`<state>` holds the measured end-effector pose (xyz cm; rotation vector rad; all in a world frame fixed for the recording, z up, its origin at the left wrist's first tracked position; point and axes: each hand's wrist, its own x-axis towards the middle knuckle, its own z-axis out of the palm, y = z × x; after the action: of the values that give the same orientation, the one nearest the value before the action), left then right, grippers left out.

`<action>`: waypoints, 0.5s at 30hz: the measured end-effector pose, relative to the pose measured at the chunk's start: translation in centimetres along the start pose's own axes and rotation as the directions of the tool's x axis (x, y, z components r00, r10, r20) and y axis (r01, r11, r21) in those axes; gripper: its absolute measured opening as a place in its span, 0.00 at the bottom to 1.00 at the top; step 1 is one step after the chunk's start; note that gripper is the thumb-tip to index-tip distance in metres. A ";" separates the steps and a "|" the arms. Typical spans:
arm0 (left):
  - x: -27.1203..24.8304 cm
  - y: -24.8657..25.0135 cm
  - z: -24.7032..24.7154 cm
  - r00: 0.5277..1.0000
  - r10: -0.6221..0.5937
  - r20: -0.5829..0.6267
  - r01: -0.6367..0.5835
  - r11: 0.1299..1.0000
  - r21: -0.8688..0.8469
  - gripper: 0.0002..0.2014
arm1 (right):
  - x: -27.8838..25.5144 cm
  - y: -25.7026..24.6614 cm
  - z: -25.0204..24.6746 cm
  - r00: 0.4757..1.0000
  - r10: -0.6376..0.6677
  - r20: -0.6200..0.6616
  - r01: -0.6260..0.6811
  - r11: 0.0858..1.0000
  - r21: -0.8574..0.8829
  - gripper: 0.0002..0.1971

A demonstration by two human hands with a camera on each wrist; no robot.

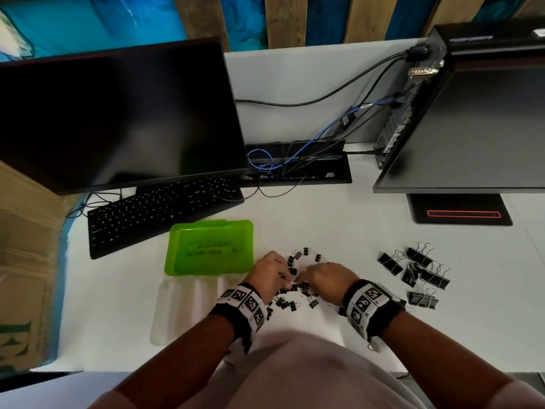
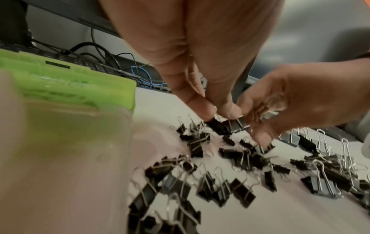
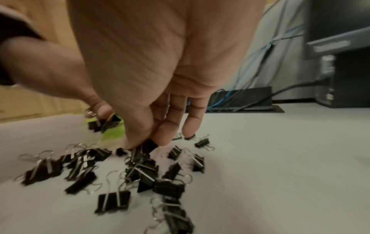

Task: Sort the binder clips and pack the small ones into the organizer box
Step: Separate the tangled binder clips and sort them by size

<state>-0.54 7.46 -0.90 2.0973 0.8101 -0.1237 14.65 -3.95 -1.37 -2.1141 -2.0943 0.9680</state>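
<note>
Left hand (image 2: pixel 200 66) pinches small clips (image 2: pixel 218 126) (right hand (image 2: pixel 296 101) alongside).

Small binder clips (image 1: pixel 295 287) scattered mid-desk under both hands; organizer box (image 1: pixel 206 261) just left; large binder clips (image 1: pixel 418 270) grouped right; keyboard (image 1: pixel 159 214) behind box.

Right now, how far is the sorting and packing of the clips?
Sorting looks mostly done: the large clips lie apart on the right. In hand: the left hand and right hand each pinch small clips from the scattered pile. Left: packing. The clear organizer tray beside its green lid appears empty.
</note>
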 end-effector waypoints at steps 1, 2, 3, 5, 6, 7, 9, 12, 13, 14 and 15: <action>-0.1 0.0 -0.3 1.000 0.007 0.001 -0.007 1.000 -0.004 0.05 | 0.2 -0.6 0.0 0.999 -0.041 0.027 0.043 0.996 -0.082 0.17; -0.1 0.0 -0.5 1.000 0.004 0.009 -0.004 1.000 -0.002 0.05 | 0.3 -1.2 0.0 0.996 -0.058 0.060 0.066 0.987 -0.143 0.15; -0.2 -0.1 -0.8 1.000 -0.005 0.014 0.005 1.000 0.007 0.05 | 0.5 -1.6 -0.1 0.994 -0.057 0.089 0.072 0.983 -0.172 0.14; -0.4 -0.2 -1.4 0.998 -0.048 0.039 0.047 0.999 0.006 0.04 | 0.9 -1.9 -0.1 0.991 -0.024 0.131 0.043 0.989 -0.139 0.14; -0.4 -0.3 -1.7 0.997 -0.056 0.047 0.057 0.998 -0.008 0.03 | 1.1 -1.9 -0.1 0.990 -0.001 0.142 0.016 0.994 -0.104 0.14; -0.3 -0.5 -2.0 0.997 -0.052 0.048 0.053 0.998 -0.019 0.03 | 1.3 -1.8 0.0 0.989 0.024 0.144 -0.015 0.998 -0.063 0.13; 0.0 -0.6 -2.7 0.999 -0.038 0.034 0.039 0.999 -0.034 0.03 | 1.5 -1.6 0.1 0.984 0.074 0.162 -0.083 0.995 0.052 0.09; 0.9 -0.2 -3.8 0.999 -0.018 -0.028 0.016 0.998 -0.057 0.03 | 1.2 -1.1 -0.4 0.986 0.083 0.143 -0.115 0.966 0.233 0.07; 1.4 0.0 -4.0 0.999 -0.017 -0.044 0.014 0.998 -0.066 0.02 | 1.0 -0.9 -0.8 0.989 0.078 0.124 -0.114 0.942 0.315 0.06; 1.8 0.3 -4.2 0.998 -0.018 -0.053 0.014 0.997 -0.072 0.02 | 0.7 -0.6 -1.4 0.991 0.080 0.111 -0.118 0.912 0.392 0.06; 2.3 0.6 -4.3 0.998 -0.020 -0.051 0.016 0.997 -0.077 0.02 | 0.4 -0.2 -2.0 0.991 0.086 0.099 -0.122 0.884 0.451 0.05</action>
<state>0.79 11.67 1.36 2.0285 0.8521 -0.0478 15.31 -2.75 0.16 -1.9776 -1.5770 1.4102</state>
